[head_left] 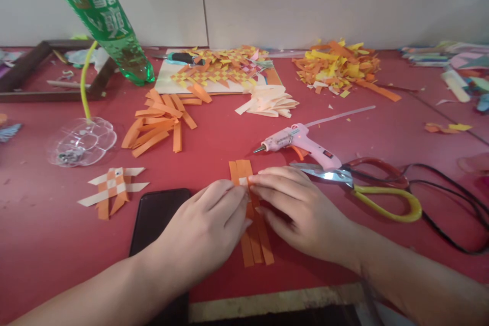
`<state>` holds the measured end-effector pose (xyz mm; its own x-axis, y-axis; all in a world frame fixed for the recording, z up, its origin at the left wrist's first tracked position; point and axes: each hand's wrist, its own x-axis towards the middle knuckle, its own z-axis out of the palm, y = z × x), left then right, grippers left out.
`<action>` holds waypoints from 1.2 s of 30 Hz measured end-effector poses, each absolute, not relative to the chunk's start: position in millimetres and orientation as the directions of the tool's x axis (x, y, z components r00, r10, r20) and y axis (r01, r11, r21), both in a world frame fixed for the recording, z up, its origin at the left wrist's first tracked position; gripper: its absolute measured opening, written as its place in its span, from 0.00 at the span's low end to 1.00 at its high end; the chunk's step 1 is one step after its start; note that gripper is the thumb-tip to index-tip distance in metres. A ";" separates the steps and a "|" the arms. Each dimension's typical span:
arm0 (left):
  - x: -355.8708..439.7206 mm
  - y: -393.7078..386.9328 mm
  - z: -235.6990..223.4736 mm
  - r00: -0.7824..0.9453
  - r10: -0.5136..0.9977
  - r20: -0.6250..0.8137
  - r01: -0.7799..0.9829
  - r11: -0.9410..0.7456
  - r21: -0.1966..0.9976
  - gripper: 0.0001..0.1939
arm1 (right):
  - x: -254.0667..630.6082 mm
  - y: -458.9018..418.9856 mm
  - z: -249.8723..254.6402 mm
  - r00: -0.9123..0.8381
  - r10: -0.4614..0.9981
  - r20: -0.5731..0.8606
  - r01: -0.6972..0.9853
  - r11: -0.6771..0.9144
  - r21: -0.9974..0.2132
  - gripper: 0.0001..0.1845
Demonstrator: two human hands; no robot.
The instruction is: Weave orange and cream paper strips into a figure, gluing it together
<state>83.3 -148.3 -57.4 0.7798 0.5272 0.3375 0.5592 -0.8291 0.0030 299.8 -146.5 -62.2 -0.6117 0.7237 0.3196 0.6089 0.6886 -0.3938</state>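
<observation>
Three orange paper strips [254, 237] lie lengthwise on the red table in front of me. A small piece of a pale paper strip [243, 181] shows across them near their far end. My left hand [214, 224] is closed, its fingertips pinching at the pale strip from the left. From the right, the fingers of my right hand [301, 209] press on the orange strips at the edge of the pale one. Both hands cover much of the crossing. A woven orange and pale paper fish [114, 186] lies to the left, beyond a black phone [156, 214].
A pink glue gun [301, 142] and yellow-handled scissors [382, 198] lie right. Behind are loose orange strips [156, 117], pale strips [269, 101] and a scrap pile [340, 66]. A green bottle [110, 25], clear flower-shaped dish [84, 142] and dark frame [53, 96] occupy the left.
</observation>
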 end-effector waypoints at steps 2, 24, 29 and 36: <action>83.2 -148.7 -56.6 0.793 0.521 0.315 0.553 -0.833 -0.016 0.12 | 299.6 -146.8 -62.0 -0.611 0.723 0.322 0.609 0.689 -0.393 0.18; 84.0 -147.5 -55.3 0.787 0.535 0.308 0.550 -0.834 0.043 0.06 | 309.8 -142.8 -52.6 -0.528 0.753 0.394 0.679 0.652 -0.337 0.17; 84.8 -145.7 -54.3 0.778 0.539 0.322 0.547 -0.834 0.074 0.08 | 348.2 -125.8 -35.4 -0.149 0.882 0.447 0.932 0.276 -0.234 0.10; 84.1 -146.8 -55.9 0.777 0.542 0.320 0.549 -0.832 0.077 0.09 | 367.6 -103.4 -39.2 -0.084 0.995 0.055 0.956 0.096 -0.276 0.16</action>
